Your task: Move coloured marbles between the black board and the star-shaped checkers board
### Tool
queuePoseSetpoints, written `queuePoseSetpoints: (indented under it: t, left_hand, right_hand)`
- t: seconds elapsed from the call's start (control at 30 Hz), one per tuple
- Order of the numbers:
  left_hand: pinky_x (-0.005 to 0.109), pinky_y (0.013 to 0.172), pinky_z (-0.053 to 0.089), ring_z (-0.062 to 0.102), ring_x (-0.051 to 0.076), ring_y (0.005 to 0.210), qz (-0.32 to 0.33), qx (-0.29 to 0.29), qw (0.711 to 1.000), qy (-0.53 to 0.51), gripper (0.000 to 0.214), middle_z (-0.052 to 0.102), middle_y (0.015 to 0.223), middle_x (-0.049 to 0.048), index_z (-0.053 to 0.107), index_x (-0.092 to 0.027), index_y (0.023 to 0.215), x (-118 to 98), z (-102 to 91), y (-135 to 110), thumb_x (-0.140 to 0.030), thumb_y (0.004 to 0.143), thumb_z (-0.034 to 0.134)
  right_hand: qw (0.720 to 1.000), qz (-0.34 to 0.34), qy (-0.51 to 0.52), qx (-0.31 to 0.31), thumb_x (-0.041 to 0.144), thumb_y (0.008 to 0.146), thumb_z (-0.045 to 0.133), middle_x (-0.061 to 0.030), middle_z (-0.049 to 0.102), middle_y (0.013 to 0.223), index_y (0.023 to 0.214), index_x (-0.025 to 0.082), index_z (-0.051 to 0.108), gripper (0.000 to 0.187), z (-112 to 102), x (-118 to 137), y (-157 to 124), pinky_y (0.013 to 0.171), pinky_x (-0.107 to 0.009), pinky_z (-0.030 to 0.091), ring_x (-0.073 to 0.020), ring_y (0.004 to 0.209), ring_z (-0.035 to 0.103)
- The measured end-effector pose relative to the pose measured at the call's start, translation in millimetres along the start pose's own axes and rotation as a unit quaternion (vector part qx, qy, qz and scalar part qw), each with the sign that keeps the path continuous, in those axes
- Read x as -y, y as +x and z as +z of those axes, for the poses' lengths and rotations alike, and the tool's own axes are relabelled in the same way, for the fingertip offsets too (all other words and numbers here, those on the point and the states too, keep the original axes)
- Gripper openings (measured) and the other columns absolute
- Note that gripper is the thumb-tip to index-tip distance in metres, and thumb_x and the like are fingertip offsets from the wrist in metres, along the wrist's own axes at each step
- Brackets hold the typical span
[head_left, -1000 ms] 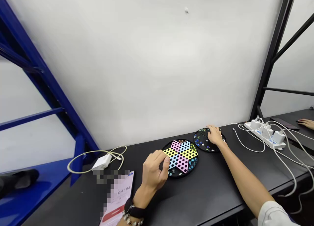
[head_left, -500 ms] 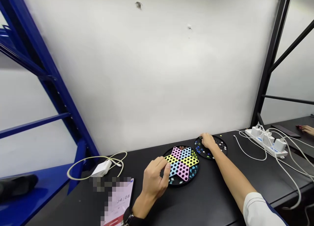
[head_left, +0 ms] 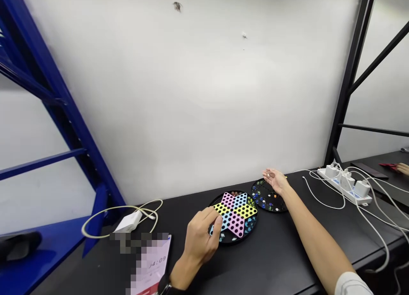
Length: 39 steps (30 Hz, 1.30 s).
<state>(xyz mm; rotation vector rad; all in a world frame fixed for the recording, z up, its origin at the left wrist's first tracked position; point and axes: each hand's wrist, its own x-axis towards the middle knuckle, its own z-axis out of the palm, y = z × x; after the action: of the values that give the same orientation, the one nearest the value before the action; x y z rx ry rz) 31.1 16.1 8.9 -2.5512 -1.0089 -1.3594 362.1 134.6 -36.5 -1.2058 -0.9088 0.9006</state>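
A round black Chinese-checkers board (head_left: 228,238) with a pink, yellow and blue star of holes lies on the black table. My left hand (head_left: 201,237) is closed on its near left rim. Right of it sits a round black tray (head_left: 271,204) strewn with several coloured marbles. My right hand (head_left: 275,180) hovers above the tray's far edge, turned palm up, with a small white marble (head_left: 267,174) resting on its fingers.
A phone (head_left: 151,267) with a pink screen lies near my left wrist. A white charger (head_left: 129,221) with a looped cable sits to the left. A power strip (head_left: 347,182) with plugs and cables is at right. Another person's hand (head_left: 403,168) shows at far right. A blue rack stands left.
My right hand has lifted off the marble tray and turned palm up with a white marble on it. My left hand stays on the board's rim.
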Motion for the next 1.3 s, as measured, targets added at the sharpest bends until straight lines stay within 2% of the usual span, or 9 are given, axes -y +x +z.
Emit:
queuePoseSetpoints:
  t: [0.17,0.3,0.53,0.7,0.83,0.97,1.03,1.2,1.3]
  left_hand:
    - [0.026,0.060,0.035,0.047,0.013,0.060,0.005,-0.004,1.000,0.004,0.033,0.052,0.064,-0.0009,0.048,-0.020,0.065,1.1,-0.6,0.5,-0.023,0.097,0.037]
    - [0.026,0.060,0.034,0.047,0.013,0.061,0.006,0.000,1.000,0.000,0.033,0.052,0.065,-0.0010,0.046,-0.020,0.065,0.7,0.0,0.1,-0.022,0.097,0.038]
    - [0.026,0.060,0.035,0.048,0.013,0.061,0.010,0.005,1.000,-0.004,0.033,0.054,0.066,-0.0004,0.046,-0.020,0.065,-0.3,2.1,-1.8,-0.023,0.097,0.038]
    - [0.026,0.060,0.035,0.048,0.013,0.061,0.004,0.009,1.000,-0.013,0.034,0.053,0.064,-0.0002,0.048,-0.020,0.064,-0.4,3.1,-2.2,-0.024,0.097,0.037]
    - [0.027,0.059,0.036,0.048,0.014,0.060,0.008,-0.002,1.000,-0.029,0.037,0.053,0.063,0.0003,0.050,-0.020,0.063,0.7,1.6,-2.5,-0.023,0.097,0.035]
    - [0.028,0.059,0.035,0.047,0.014,0.058,0.004,-0.027,0.999,-0.035,0.037,0.052,0.060,0.0004,0.048,-0.020,0.061,1.8,-0.7,-2.4,-0.023,0.096,0.034]
    - [0.028,0.058,0.034,0.045,0.014,0.057,0.002,-0.037,0.999,-0.031,0.038,0.050,0.058,0.0000,0.046,-0.021,0.059,2.7,-1.1,-2.6,-0.023,0.095,0.034]
    - [0.028,0.057,0.033,0.043,0.014,0.054,0.019,-0.059,0.998,-0.033,0.038,0.048,0.056,-0.0004,0.045,-0.021,0.058,4.4,-1.5,-3.1,-0.021,0.095,0.036]
    - [0.028,0.057,0.033,0.043,0.014,0.055,0.028,-0.055,0.998,-0.033,0.037,0.049,0.056,-0.0002,0.045,-0.021,0.058,3.5,-2.1,-2.6,-0.020,0.094,0.036]
  right_hand:
    - [0.997,0.053,-0.038,0.038,0.026,0.090,0.037,-0.0078,0.065,0.078,0.091,0.016,0.060,0.026,12.5,7.4,-8.3,0.046,-0.021,0.044,-0.0116,0.055,0.056]
    - [0.987,0.046,-0.132,0.073,0.029,0.082,0.052,-0.0022,0.060,0.067,0.082,0.015,0.066,0.020,26.0,4.6,-21.4,0.045,-0.019,0.037,-0.0097,0.051,0.048]
    - [0.829,-0.068,-0.535,0.149,0.023,0.075,0.062,-0.0053,0.073,0.091,0.080,0.021,0.076,0.015,46.9,3.1,-48.9,0.066,-0.024,0.043,-0.0182,0.082,0.065]
    - [0.826,-0.065,-0.538,0.156,0.029,0.079,0.065,-0.0058,0.073,0.089,0.080,0.021,0.076,0.014,44.8,6.1,-49.3,0.068,-0.025,0.044,-0.0191,0.084,0.066]
    - [0.874,-0.069,-0.455,0.153,0.036,0.083,0.062,-0.0052,0.070,0.074,0.075,0.017,0.074,0.024,48.4,16.5,-51.4,0.063,-0.025,0.043,-0.0163,0.069,0.063]
    - [0.904,-0.175,-0.342,0.187,0.035,0.083,0.063,-0.0054,0.067,0.081,0.076,0.015,0.073,0.023,77.5,31.0,-83.0,0.064,-0.023,0.043,-0.0141,0.071,0.059]
    - [0.880,-0.230,-0.338,0.242,0.033,0.081,0.064,-0.0036,0.064,0.081,0.074,0.016,0.071,0.019,97.8,31.9,-110.2,0.063,-0.023,0.042,-0.0132,0.071,0.055]
    - [0.749,-0.317,-0.434,0.388,0.022,0.077,0.062,-0.0001,0.056,0.075,0.068,0.018,0.062,0.009,127.2,18.8,-163.5,0.057,-0.024,0.032,-0.0119,0.064,0.045]
    - [0.748,-0.320,-0.443,0.378,0.022,0.081,0.057,-0.0006,0.054,0.080,0.075,0.019,0.060,0.007,127.1,15.3,-169.9,0.057,-0.025,0.030,-0.0123,0.065,0.043]
